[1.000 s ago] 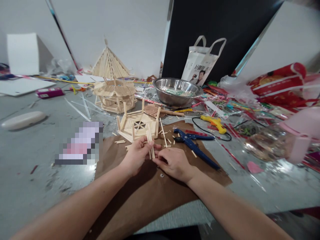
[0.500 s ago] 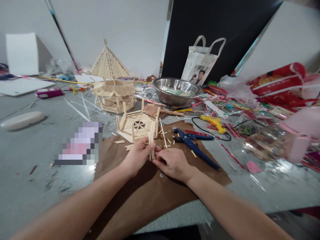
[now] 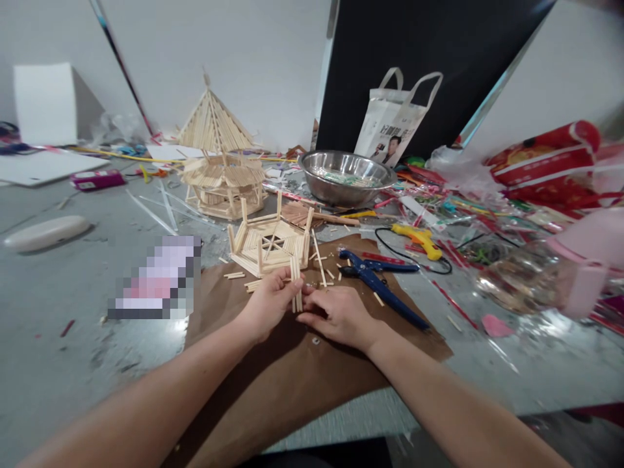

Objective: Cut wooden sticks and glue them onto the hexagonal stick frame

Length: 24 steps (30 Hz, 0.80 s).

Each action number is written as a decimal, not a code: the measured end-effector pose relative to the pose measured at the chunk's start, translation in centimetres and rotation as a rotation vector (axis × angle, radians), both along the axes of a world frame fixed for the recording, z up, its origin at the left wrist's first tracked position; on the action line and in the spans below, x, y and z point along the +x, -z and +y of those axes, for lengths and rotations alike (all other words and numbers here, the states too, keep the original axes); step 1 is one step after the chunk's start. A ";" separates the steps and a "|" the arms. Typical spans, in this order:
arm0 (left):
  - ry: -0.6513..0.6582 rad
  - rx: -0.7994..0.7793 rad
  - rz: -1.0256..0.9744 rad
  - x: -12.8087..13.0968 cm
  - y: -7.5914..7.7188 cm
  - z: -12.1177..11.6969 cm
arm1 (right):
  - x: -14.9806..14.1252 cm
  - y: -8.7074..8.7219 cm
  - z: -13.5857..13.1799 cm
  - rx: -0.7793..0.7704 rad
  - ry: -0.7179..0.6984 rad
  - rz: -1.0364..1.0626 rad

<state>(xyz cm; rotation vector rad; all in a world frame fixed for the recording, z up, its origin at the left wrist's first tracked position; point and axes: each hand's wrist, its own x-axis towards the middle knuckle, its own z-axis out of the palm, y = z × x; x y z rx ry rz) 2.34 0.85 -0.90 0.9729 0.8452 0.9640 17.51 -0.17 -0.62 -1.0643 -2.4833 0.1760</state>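
Between the thumb and fingers of my left hand (image 3: 271,300) a small bundle of wooden sticks (image 3: 296,283) is pinched upright. My right hand (image 3: 338,313) is closed at the bundle's lower right side, its fingertips touching or very near the sticks; whether it holds a piece of its own is hidden. Just beyond the hands lies a hexagonal stick base (image 3: 273,244) with short posts at its corners. Cut stick pieces (image 3: 235,275) lie around it on the brown sheet (image 3: 234,396).
Blue-handled cutters (image 3: 380,286) lie right of my hands, a yellow glue gun (image 3: 418,240) behind them. A stick pavilion (image 3: 221,162) and a metal bowl (image 3: 347,177) stand farther back. A phone (image 3: 156,276) lies left; a pink-lidded bottle (image 3: 546,273) lies right.
My right hand's fingers have shifted slightly at the bundle's lower end. My left hand keeps the same pinch on the sticks. The view has moved very slightly.
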 end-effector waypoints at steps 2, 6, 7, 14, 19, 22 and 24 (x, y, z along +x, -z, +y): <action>-0.002 0.029 0.006 0.0 -0.1 -0.1 | 0.2 -0.2 0.0 -0.059 0.035 0.088; 0.080 0.071 0.014 0.2 -0.4 -0.2 | 0.5 0.0 0.3 -0.184 0.194 0.320; 0.107 0.088 0.024 0.2 -0.4 -0.2 | 0.5 0.2 0.3 -0.215 0.210 0.370; 0.130 0.389 0.262 0.1 0.3 -0.2 | 0.2 0.0 0.5 -0.314 0.135 0.548; 0.163 0.502 0.454 -0.1 0.4 -0.1 | 0.1 -0.6 0.5 -0.233 0.139 0.551; 0.186 0.518 0.510 -0.2 0.4 -0.1 | 0.1 -0.7 0.5 -0.254 0.125 0.547; 0.199 0.516 0.525 -0.3 0.4 0.0 | 0.2 -0.6 0.5 -0.284 0.120 0.549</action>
